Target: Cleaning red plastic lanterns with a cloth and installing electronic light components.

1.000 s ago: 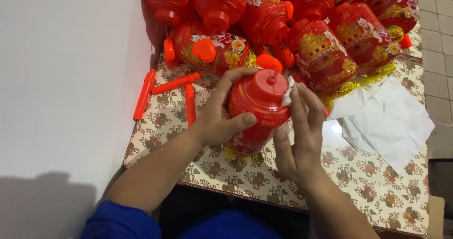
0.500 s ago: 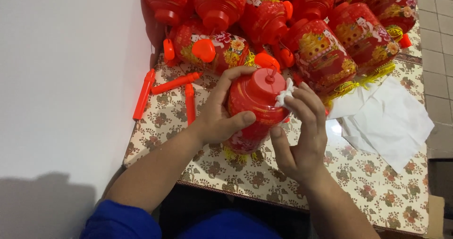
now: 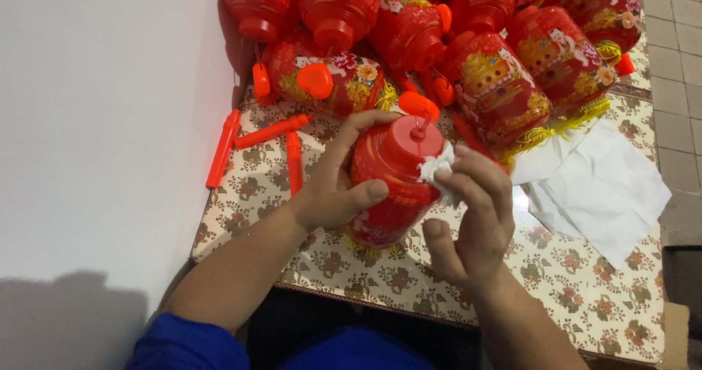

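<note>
Since the earlier frame the right hand (image 3: 472,220) has slid its white wad (image 3: 437,169) up from the lantern's side to the rim of the cap. The floral worktop (image 3: 599,297) carries a heap of red lanterns (image 3: 497,85) at the back and white tissue sheets (image 3: 596,183) to the right. Just above it the left hand (image 3: 333,191) wraps the red lantern (image 3: 391,183), thumb across its front (a firm, closed grip). The right fingers pinch the wad; short, light strokes suit the rim, sparing the thin hanger.

The top lanterns (image 3: 336,4) are cut off by the picture's edge. The held red lantern (image 3: 391,176) is partly hidden by the left hand (image 3: 333,191). The arms are cut off below.
</note>
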